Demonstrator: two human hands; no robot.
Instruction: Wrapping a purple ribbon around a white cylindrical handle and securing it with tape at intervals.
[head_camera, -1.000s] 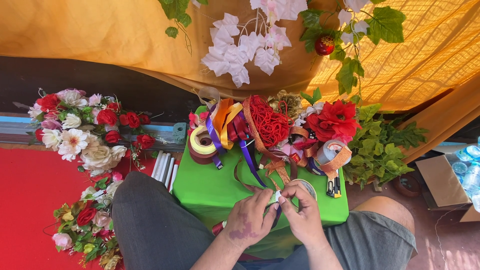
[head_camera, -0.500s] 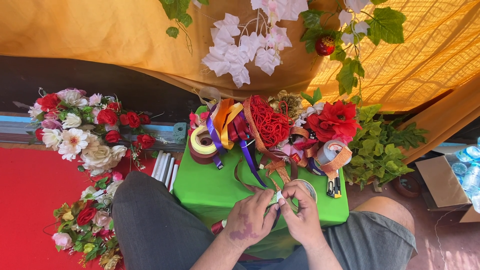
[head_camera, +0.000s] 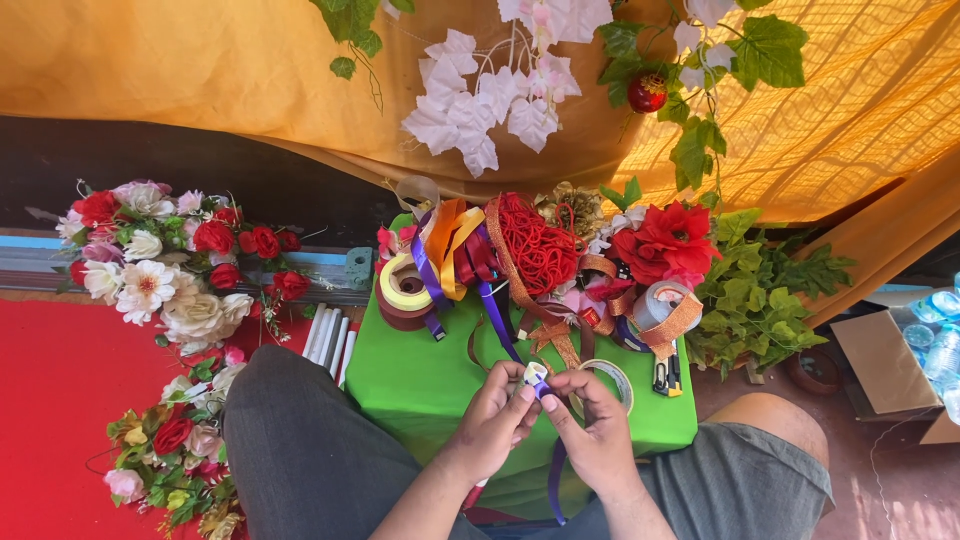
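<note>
On the far left, a red carpet (head_camera: 50, 420) covers the floor, flat and felt-like, and on it lie two bunches of cloth flowers: a big spray of red, white and pink blooms (head_camera: 165, 265) and a smaller mixed posy (head_camera: 170, 460) beside my grey trouser leg (head_camera: 300, 450). A few white sticks (head_camera: 330, 340) lie between the flowers and the desk.

The desk (head_camera: 420, 380) is a low block wrapped in bright green cloth, set between my knees. On its left part sit stacked rolls of tape (head_camera: 400, 295), brown and yellow, round and glossy. Satin ribbons in orange, gold and purple (head_camera: 450, 250) spill beside them, then a red tangle of cord (head_camera: 535, 245) and a large red fabric flower (head_camera: 665, 240).

My left hand (head_camera: 495, 420) and right hand (head_camera: 590, 430) meet over the near edge of the desk. The fingers (head_camera: 520, 395) of both are pinched narrow on a small white piece with a purple ribbon (head_camera: 535, 380) running through it; the ribbon's tail hangs down between my wrists. A clear tape roll (head_camera: 610, 385) lies just behind my right knuckles.

Further right lie a grey tape roll (head_camera: 655, 305), a yellow-and-black utility knife (head_camera: 665, 375), green leafy garland (head_camera: 760, 295), and a cardboard box (head_camera: 890, 360). Orange-yellow draped fabric (head_camera: 200, 70) hangs behind, with white leaves (head_camera: 480, 100) pinned on it.
</note>
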